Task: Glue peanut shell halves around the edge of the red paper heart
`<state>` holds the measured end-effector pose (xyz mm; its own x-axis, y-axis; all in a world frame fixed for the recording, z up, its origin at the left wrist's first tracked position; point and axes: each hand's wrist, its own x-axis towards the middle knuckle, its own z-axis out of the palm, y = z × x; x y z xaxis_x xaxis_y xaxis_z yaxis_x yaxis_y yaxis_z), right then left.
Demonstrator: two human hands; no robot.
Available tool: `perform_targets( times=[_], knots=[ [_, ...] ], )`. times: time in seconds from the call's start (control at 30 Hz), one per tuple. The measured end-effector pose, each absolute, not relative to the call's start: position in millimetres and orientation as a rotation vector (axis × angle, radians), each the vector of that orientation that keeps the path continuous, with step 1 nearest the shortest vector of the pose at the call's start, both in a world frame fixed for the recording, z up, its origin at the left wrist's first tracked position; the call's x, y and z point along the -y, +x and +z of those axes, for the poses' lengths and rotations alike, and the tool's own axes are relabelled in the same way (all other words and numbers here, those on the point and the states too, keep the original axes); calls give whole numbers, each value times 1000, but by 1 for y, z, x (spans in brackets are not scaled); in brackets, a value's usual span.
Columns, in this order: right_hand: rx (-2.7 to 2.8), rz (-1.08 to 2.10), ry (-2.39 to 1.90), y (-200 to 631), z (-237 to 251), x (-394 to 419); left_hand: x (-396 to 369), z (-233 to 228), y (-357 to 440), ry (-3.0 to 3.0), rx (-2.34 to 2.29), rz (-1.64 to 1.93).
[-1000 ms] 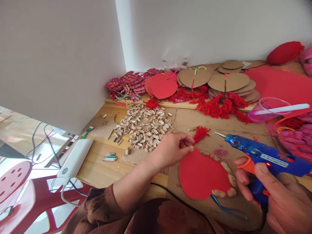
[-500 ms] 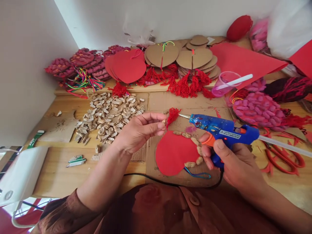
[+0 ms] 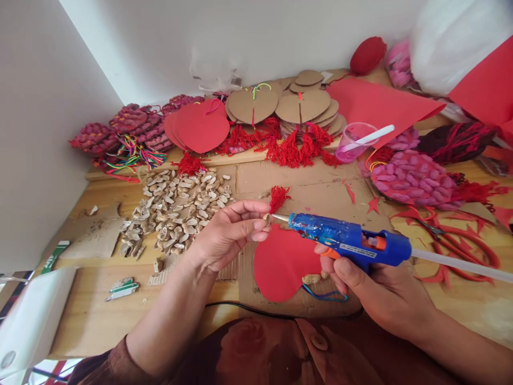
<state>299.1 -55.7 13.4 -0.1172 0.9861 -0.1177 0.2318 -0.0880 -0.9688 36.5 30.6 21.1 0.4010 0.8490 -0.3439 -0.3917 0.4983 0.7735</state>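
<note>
glue gun blue, orange trigger | paper heart red | tassel red

Blue glue gun lies level, its metal tip touching a small peanut shell

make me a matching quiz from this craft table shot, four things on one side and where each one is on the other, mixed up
Things:
1. peanut shell
2. glue gun
3. red heart cutout
4. pink cup

Places:
A. flat on the cardboard beneath the gun
B. pinched in the left hand
C. far side of the table, a white stick in it
D. gripped in the right hand

Pairs: 1-B, 2-D, 3-A, 4-C
</note>
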Motion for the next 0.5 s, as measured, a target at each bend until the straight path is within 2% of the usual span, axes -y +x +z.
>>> perform_targets(
  times=[0.23, 0.5],
  knots=[
    [1531, 1209, -1401, 302, 12, 57, -29, 22, 36, 648, -820, 823],
    [1482, 1297, -1385, 304, 10, 57, -30, 22, 36, 644, -814, 822]
  ],
)
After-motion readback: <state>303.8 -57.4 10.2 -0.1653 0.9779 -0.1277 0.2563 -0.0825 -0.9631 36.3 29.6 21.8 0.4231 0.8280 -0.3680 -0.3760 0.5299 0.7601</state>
